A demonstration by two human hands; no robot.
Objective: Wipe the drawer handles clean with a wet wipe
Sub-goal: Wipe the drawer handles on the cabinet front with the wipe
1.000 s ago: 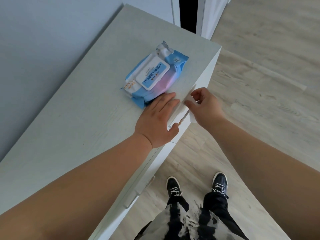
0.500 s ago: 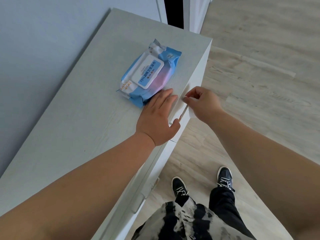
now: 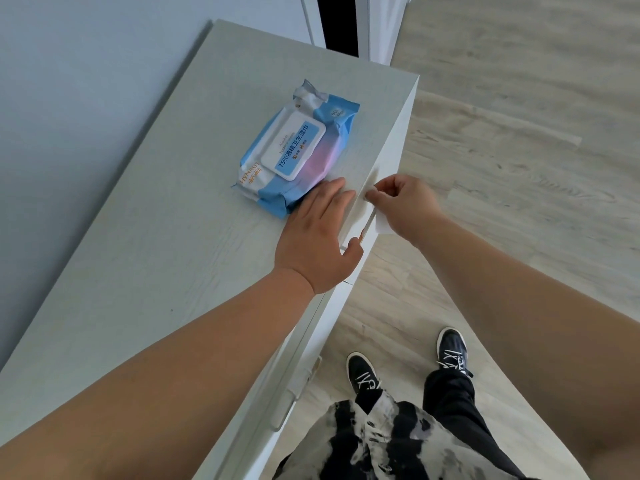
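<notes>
My left hand (image 3: 318, 237) lies flat with straight fingers on the top of the pale grey dresser (image 3: 156, 237), near its front edge, fingertips next to a blue wet-wipe pack (image 3: 298, 147). My right hand (image 3: 405, 206) pinches a white wet wipe (image 3: 382, 225) against the upper drawer handle (image 3: 366, 226) at the dresser's front edge. Only a short strip of that handle shows between my hands. A second white drawer handle (image 3: 294, 393) sticks out lower on the front.
A grey wall (image 3: 69, 98) runs along the dresser's left side. A dark doorway gap (image 3: 339, 22) stands beyond the far end. Wood-look floor (image 3: 519, 133) spreads to the right, with my two black shoes (image 3: 360, 375) below.
My right hand with the wipe has slid a little along the handle toward the far end. My left hand has stayed flat on the dresser top.
</notes>
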